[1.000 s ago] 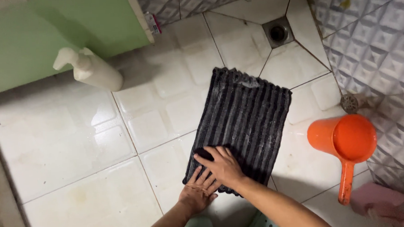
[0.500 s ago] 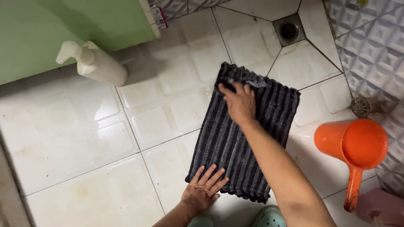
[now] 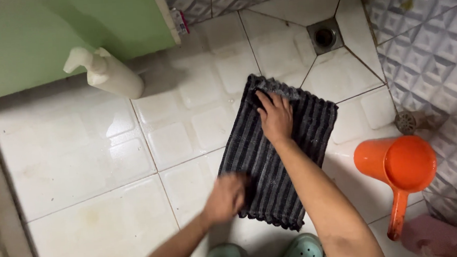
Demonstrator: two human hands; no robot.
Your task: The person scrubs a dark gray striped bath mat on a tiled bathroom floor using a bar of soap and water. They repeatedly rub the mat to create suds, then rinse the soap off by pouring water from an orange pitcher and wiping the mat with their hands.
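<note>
My right hand [image 3: 275, 116] lies spread, pressing the dark grey striped ribbed mat [image 3: 278, 152] — far end soapy. My left hand [image 3: 225, 198] blurs at the near edge — grip unclear; the scrubbing looks partway done.

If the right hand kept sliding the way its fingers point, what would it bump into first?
The right hand lies flat on the dark grey striped mat, fingers pointing to its far edge. Past that there is only white floor tile, then probably the patterned grey wall tiles.

One head view looks steeply down, close above the tiled floor [image 3: 85, 150].
</note>
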